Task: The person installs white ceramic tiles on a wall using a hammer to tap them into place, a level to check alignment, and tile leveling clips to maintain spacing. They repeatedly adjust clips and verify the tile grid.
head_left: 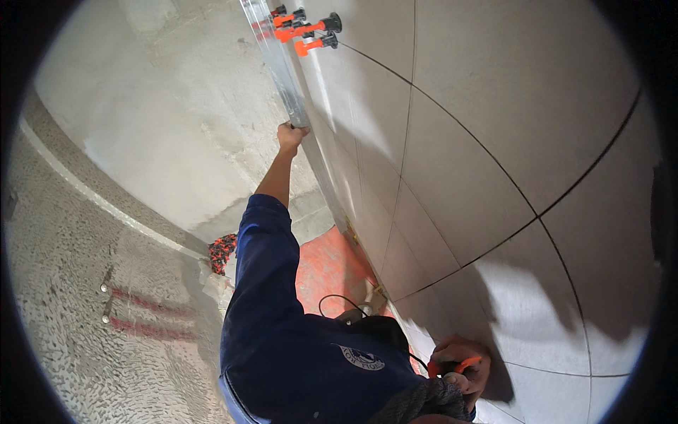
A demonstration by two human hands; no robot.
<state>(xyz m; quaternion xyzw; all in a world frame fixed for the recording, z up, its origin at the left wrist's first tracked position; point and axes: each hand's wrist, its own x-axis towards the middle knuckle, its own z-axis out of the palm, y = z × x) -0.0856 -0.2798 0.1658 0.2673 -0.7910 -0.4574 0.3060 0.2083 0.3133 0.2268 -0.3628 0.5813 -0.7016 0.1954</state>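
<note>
My left arm, in a dark blue sleeve, reaches far up. My left hand (291, 137) is closed around the end of a long metal straightedge (281, 71) that runs upward along the tiled wall. Several orange and black tile levelers (318, 28) stick out of the wall's joints beside the straightedge. Low on the right, my right hand (467, 364) is closed on an orange tile leveler (466, 364), partly hidden by the fingers, close to the tiles (526, 297).
A pile of orange and black levelers (223, 253) lies by the rough grey wall (85, 240). Two pipe ends (105, 319) with red lines stand out of that wall. Reddish flooring (330, 272), a dark cable (330, 298) and a bare plastered wall (169, 113) are further off.
</note>
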